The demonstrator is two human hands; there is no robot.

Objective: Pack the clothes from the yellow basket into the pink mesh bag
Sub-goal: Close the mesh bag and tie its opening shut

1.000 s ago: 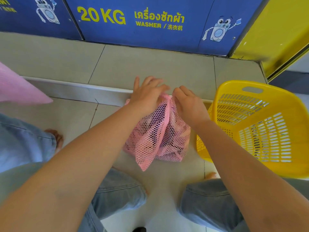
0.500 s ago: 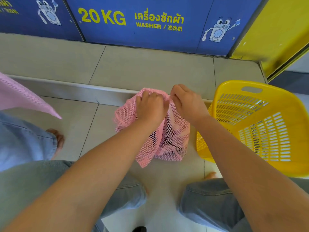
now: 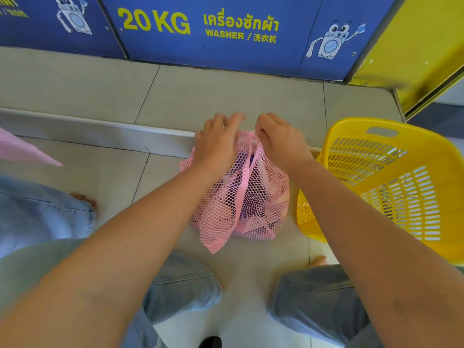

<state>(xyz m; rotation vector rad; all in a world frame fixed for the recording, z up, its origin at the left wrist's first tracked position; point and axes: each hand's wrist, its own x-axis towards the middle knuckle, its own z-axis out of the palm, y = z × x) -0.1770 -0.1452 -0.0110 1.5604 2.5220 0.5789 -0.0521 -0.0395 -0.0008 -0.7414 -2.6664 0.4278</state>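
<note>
The pink mesh bag (image 3: 248,204) stands on the tiled floor between my knees, bulging with pink and dark clothes that show through the netting. My left hand (image 3: 217,143) lies on the bag's upper left side with the fingers stretched forward over the gathered top. My right hand (image 3: 281,141) pinches the bag's top edge and its pink band. The yellow basket (image 3: 391,187) stands tilted right beside the bag on the right; no clothes show inside it.
A low tiled step (image 3: 100,131) runs across just behind the bag, below blue washer panels (image 3: 213,28). A second person's denim leg (image 3: 37,212) and another pink mesh bag's corner (image 3: 22,151) are at the left. A yellow panel (image 3: 414,51) stands at the right.
My left hand has gone from a fist gripping the bag's top to flat fingers reaching over it. The bag's top is more tightly gathered, and the pink bag at the left has moved lower.
</note>
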